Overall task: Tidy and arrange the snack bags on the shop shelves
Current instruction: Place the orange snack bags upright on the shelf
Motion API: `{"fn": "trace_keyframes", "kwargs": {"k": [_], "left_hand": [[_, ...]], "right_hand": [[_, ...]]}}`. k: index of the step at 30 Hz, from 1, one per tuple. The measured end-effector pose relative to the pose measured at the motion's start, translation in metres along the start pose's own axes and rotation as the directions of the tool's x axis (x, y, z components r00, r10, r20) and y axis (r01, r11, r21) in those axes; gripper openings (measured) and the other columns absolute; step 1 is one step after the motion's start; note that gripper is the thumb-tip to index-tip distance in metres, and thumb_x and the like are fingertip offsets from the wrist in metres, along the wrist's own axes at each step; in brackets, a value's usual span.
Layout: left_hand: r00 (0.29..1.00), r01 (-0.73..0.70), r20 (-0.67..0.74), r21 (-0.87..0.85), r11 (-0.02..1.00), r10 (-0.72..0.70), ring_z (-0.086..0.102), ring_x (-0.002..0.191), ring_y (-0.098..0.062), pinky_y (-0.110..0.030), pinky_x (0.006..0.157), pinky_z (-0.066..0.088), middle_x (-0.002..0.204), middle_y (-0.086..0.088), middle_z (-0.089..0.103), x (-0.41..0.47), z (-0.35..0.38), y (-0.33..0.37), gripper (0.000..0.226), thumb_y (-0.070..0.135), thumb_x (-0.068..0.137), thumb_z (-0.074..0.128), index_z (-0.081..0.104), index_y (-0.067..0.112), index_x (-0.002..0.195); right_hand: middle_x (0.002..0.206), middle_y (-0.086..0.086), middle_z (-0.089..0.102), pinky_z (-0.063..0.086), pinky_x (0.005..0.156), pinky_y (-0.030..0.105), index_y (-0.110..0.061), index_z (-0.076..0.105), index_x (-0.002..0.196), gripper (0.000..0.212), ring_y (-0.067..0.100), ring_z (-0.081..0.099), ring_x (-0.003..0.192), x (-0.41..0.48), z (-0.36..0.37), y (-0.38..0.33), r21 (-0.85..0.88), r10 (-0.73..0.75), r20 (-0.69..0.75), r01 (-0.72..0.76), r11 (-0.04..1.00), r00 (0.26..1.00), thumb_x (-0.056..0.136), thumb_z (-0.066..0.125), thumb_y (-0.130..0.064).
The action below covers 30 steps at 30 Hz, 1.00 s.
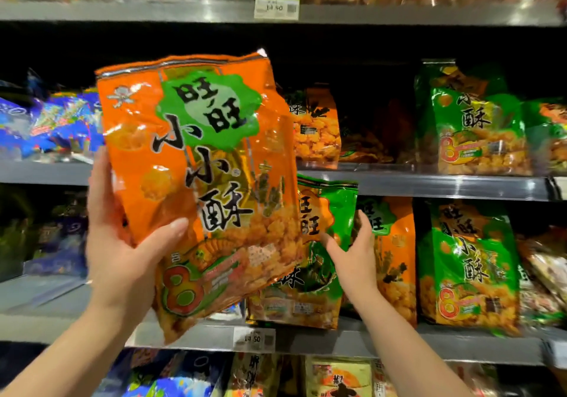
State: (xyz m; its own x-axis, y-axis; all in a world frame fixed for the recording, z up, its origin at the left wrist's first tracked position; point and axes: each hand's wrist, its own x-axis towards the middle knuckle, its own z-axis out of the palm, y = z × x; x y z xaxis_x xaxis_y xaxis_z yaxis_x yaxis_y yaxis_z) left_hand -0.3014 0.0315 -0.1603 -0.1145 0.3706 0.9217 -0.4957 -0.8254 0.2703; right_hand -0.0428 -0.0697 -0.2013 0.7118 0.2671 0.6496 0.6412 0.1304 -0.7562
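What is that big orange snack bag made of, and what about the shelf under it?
The orange snack bag looks like thin, glossy plastic film: it crinkles, shines with glare, and has a clear part showing the puffs inside. The shelf edge looks like grey metal, smooth with a soft sheen, though painted or plastic-covered metal is possible.

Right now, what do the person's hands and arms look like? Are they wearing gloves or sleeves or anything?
No gloves and no sleeves in view. Both forearms are bare from the bottom of the picture to the wrists. The left hand and the right hand are bare too, with no rings, watch or bracelet visible. The thumbnail showing on the left hand looks short and unpainted.
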Motion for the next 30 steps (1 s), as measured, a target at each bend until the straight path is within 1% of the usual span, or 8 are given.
{"fn": "trace_keyframes", "kwargs": {"k": [3,7,10,13,19,25,28,30], "left_hand": [[0.998,0.020,0.059,-0.163,0.986,-0.010,0.056,0.114,-0.002,-0.022,0.088,0.052,0.127,0.027,0.053,-0.009,0.026,0.012,0.088,0.015,0.055,0.073,0.038,0.054,0.126],[0.991,0.096,0.116,-0.258,0.962,-0.067,0.061,0.105,-0.001,-0.021,0.082,0.053,0.118,0.030,0.058,-0.009,0.047,0.012,0.087,0.003,0.060,0.068,0.038,0.054,0.124],[0.979,0.160,0.170,-0.297,0.941,-0.113,0.062,0.101,0.002,-0.016,0.076,0.053,0.114,0.032,0.060,-0.013,0.070,0.012,0.084,0.001,0.063,0.061,0.034,0.047,0.128],[0.962,0.217,0.232,-0.335,0.917,-0.142,0.064,0.099,0.000,-0.015,0.072,0.052,0.111,0.031,0.061,-0.015,0.093,0.005,0.087,0.007,0.061,0.069,0.032,0.047,0.129],[0.939,0.277,0.312,-0.428,0.861,-0.147,0.064,0.102,-0.007,-0.020,0.074,0.054,0.116,0.027,0.061,-0.006,0.135,-0.004,0.087,0.021,0.058,0.074,0.034,0.052,0.129],[0.901,0.244,0.428,-0.362,0.900,-0.072,0.059,0.110,-0.006,-0.023,0.078,0.056,0.135,0.012,0.047,0.025,0.180,0.001,0.088,0.049,0.057,0.069,0.021,0.063,0.129],[0.914,0.100,0.403,-0.105,0.989,-0.050,0.038,0.130,-0.007,-0.045,0.100,0.044,0.149,0.008,0.030,0.045,0.202,-0.002,0.089,0.064,0.067,0.062,0.003,0.063,0.133],[0.917,0.027,0.398,0.004,1.000,-0.026,0.030,0.131,-0.006,-0.048,0.105,0.038,0.150,0.006,0.026,0.062,0.216,-0.006,0.089,0.063,0.074,0.060,-0.001,0.056,0.139]], "right_hand": [[0.147,0.001,0.030,0.032,0.111,0.039,-0.021,0.022,0.146,0.078,0.015,0.031,0.135,-0.009,-0.004,-0.010,-0.028,-0.048,-0.089,0.046,0.999,0.995,0.083,0.066,-0.034],[0.131,-0.008,0.047,0.036,0.108,0.040,-0.029,0.046,0.126,0.038,0.009,0.044,0.124,-0.010,-0.027,-0.032,0.265,-0.041,-0.103,0.067,0.962,0.994,0.091,0.053,-0.042],[0.129,0.003,0.059,0.040,0.104,0.048,-0.021,0.055,0.127,0.082,0.020,0.053,0.122,0.001,-0.056,-0.048,0.558,-0.086,0.158,-0.017,0.829,0.984,0.065,0.062,-0.075],[0.128,-0.001,0.060,0.043,0.101,0.047,-0.030,0.045,0.132,0.099,0.019,0.057,0.118,0.011,-0.080,-0.067,0.436,-0.134,0.348,-0.033,0.899,0.928,0.049,0.072,-0.076],[0.120,0.000,0.061,0.056,0.078,0.032,-0.031,0.027,0.143,0.107,0.016,0.067,0.097,0.043,-0.121,-0.079,0.217,0.022,0.375,-0.111,0.970,0.927,0.050,0.077,-0.049],[0.110,0.008,0.065,0.058,0.069,0.036,-0.026,0.043,0.128,0.091,0.022,0.070,0.086,0.065,-0.146,-0.094,0.330,-0.039,0.131,-0.007,0.944,0.991,0.047,0.081,-0.039],[0.109,0.007,0.066,0.057,0.076,0.042,-0.024,0.045,0.128,0.087,0.026,0.068,0.089,0.081,-0.155,-0.097,0.381,-0.066,0.001,0.061,0.923,0.998,0.049,0.082,-0.036],[0.106,0.005,0.067,0.057,0.072,0.039,-0.026,0.047,0.123,0.075,0.023,0.069,0.086,0.097,-0.162,-0.102,0.417,-0.105,-0.055,0.118,0.901,0.993,0.055,0.080,-0.031]]}}
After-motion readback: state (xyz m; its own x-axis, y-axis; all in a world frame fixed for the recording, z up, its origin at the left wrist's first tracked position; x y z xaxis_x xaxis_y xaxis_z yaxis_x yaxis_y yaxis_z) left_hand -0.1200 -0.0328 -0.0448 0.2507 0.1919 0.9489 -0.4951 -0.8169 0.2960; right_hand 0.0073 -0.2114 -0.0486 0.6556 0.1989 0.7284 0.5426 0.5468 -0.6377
